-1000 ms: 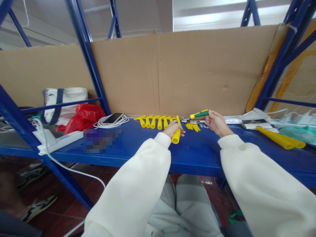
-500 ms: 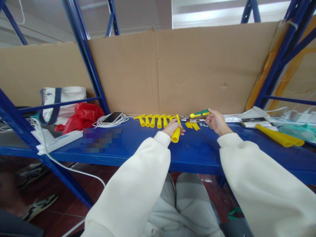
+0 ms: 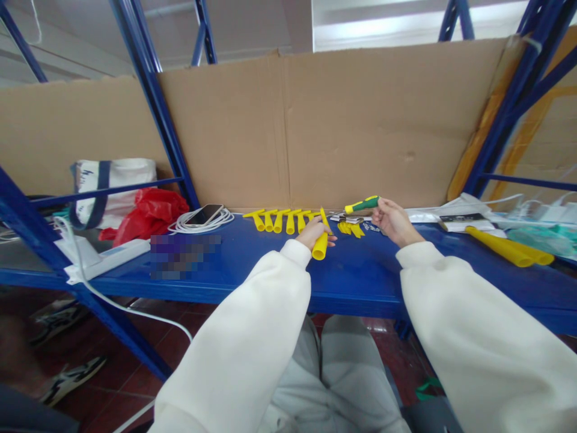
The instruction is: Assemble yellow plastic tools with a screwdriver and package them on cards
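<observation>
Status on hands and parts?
Left hand grips yellow tube. Right hand holds screwdriver above shelf. Nothing between them.

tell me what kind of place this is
Probably a warehouse or small workshop: a blue steel rack shelf used as a bench, cardboard sheets backing it, and a row of identical yellow plastic parts.

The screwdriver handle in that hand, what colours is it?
The screwdriver handle in the right hand is green with yellow ends, seen in the head view.

Bare blue shelf nearside; yellow pieces, coiled cable and cardboard wall behind.
</observation>
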A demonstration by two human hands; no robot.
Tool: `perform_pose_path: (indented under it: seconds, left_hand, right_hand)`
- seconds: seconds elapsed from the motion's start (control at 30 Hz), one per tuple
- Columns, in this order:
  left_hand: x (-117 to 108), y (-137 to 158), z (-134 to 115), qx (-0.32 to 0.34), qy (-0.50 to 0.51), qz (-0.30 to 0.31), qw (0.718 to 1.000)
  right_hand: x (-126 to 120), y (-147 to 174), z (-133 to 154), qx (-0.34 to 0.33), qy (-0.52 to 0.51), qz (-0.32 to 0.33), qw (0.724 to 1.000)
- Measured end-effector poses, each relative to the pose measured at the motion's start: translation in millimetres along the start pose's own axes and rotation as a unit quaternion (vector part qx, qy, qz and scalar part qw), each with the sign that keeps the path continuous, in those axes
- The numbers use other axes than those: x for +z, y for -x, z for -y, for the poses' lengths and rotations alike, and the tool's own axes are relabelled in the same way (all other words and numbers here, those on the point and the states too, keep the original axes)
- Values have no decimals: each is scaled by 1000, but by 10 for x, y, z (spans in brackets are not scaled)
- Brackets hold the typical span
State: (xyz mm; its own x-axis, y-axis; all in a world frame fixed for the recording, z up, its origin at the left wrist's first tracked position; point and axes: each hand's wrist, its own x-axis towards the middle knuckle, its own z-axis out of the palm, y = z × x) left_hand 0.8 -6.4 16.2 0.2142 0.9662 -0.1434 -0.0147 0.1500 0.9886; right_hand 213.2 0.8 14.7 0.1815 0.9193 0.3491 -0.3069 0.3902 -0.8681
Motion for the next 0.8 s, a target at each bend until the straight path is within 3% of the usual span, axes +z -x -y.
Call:
perform_pose_path:
  seconds: [0.37, 0.6, 0.8]
  left_hand:
    - [-13, -73, 30, 4, 13, 4, 1000]
    - [-2, -44, 21, 6, 12, 1, 1000]
    - [-2, -50, 27, 7, 13, -13, 1000]
  right_hand:
    - [-26, -44, -22, 34, -4, -36, 999]
    - [-20, -17, -11, 2, -7, 23, 1000]
    - [-18, -7, -7, 6, -1, 31, 999]
